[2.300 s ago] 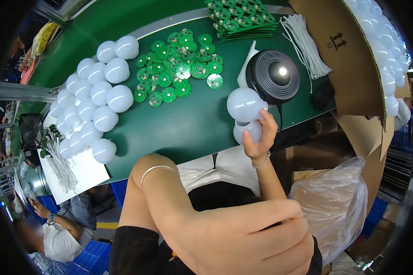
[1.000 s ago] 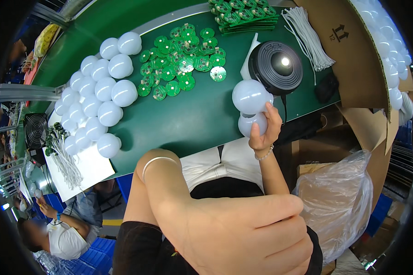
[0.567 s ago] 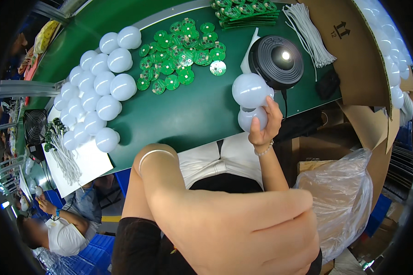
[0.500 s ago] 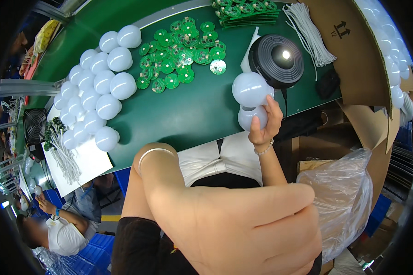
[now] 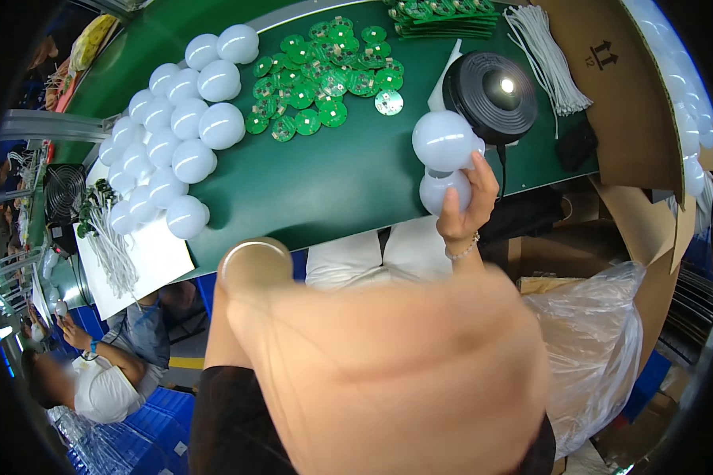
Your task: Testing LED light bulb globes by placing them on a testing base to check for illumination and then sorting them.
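My right hand is closed round two white plastic globes, a larger one above and a smaller one below. They look like light-bulb covers, and it holds them over the bench's near edge beside a round black ridged device with a lit spot on top. Close to the camera, my left hand is raised and fills the lower middle, with its back showing. Its fingers are blurred and partly out of sight, so whether it holds anything is hidden.
Many white globes cluster on the green bench's left. Round green circuit boards lie mid-bench, board panels behind them. White cables lie by a cardboard box. Plastic film hangs at right; a person sits lower left.
My left hand has come nearer the camera and blurred, its curled fingers no longer distinct. The bench has shifted slightly up and right in view. My right hand keeps its hold on the globes.
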Available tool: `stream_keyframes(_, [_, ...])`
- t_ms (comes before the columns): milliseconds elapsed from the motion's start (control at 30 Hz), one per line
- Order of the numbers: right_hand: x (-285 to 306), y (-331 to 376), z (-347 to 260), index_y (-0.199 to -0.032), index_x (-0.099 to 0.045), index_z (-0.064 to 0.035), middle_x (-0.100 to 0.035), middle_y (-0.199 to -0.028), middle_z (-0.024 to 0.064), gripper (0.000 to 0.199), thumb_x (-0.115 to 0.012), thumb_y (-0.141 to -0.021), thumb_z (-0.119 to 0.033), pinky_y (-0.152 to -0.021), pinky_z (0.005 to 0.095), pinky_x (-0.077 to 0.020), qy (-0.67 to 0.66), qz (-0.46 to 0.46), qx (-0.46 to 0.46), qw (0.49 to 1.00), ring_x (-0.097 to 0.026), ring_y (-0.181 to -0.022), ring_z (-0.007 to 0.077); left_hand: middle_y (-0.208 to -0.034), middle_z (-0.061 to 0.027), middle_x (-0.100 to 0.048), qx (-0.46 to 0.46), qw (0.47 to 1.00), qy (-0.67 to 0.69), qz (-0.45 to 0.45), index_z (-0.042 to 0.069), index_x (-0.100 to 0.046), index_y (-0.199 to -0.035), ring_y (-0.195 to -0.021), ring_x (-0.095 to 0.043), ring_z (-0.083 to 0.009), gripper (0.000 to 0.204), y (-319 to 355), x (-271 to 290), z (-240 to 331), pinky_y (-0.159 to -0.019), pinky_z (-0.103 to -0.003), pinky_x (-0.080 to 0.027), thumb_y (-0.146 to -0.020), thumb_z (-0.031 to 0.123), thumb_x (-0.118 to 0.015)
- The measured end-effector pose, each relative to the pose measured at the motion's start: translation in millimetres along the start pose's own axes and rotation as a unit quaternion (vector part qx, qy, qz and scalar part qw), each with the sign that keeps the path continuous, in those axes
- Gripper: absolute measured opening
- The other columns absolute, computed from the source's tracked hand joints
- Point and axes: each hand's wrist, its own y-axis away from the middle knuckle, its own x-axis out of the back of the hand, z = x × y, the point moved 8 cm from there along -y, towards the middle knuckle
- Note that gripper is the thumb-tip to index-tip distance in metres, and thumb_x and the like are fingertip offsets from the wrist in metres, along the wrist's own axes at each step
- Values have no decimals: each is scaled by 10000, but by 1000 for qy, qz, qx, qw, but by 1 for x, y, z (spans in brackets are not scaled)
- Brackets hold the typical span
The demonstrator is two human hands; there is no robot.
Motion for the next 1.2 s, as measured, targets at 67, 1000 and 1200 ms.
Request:
stream_keyframes(67, [-2, -3, 2, -1281, -469, 79, -572, -1224, 216, 528, -601, -821, -144, -850, 379, -511, -7, -13, -24, 1000, -610, -1022, 322, -861, -40, -684, 54, 993, -32, -96, 147, -725, -844, -756, -634, -225, 231, 11, -1, -12, -672, -330, -506, -801, 359, -643])
stream_keyframes(1000, [-30, 4, -74, -1233, -491, 45, -563, -1139, 193, 469, -567, -903, -281, -749, 336, -518, -456, -55, -327, 826, -630, -853, 248, -1301, -250, -493, 525, 713, 421, 199, -15, -339, -1370, -1153, -573, -371, 949, 183, -41, -96, -951, -460, -501, -679, 380, -857])
stream_keyframes(1200, [-52, 3, -49, -1323, -397, -9, -548, -1176, 135, 467, -378, -1013, -357, -730, 247, -506, -435, -148, -446, 769, -625, -842, 144, -1205, -179, -572, 489, 702, 517, 18, -30, -430, -1275, -1072, -599, -238, 951, 189, -31, -80, -931, -385, -476, -575, 466, -842])
